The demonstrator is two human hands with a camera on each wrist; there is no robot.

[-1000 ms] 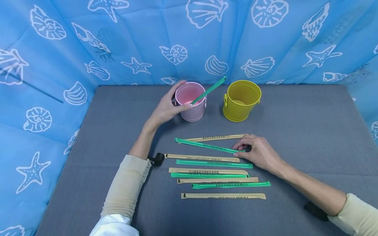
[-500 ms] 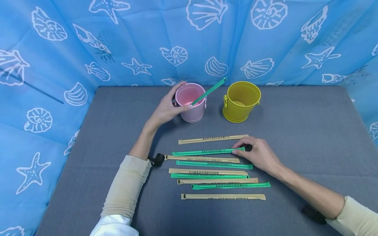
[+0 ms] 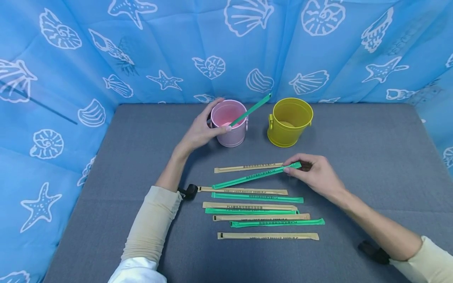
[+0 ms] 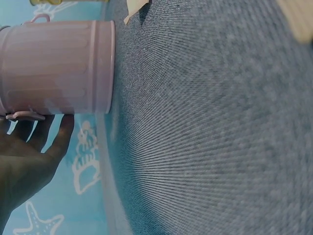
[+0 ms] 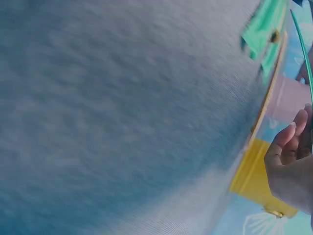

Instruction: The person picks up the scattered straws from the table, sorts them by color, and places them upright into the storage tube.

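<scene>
My left hand [image 3: 199,131] holds a small pink bucket [image 3: 232,138] at its rim, thumb in front and fingers round the far left side. In the left wrist view the fingers [image 4: 61,137] touch the bucket's wall beside a handle lug. A green wrapped straw [image 3: 251,109] leans out of this bucket to the right. My right hand [image 3: 318,175] pinches the right end of another green wrapped straw [image 3: 255,175], tilted with that end raised. Behind it lies a tan wrapped straw [image 3: 244,168], partly hidden by the hand.
A yellow bucket [image 3: 284,135] stands right of the pink one. Several tan and green wrapped straws lie in rows nearer me, among them a tan straw [image 3: 267,236] in front. The grey table [image 3: 371,157] ends at a blue shell-print curtain [image 3: 170,43].
My right hand has swung the pinched green straw's left end nearer me, then lifted its right end up and away from the row. The left hand and pink bucket stay put.
</scene>
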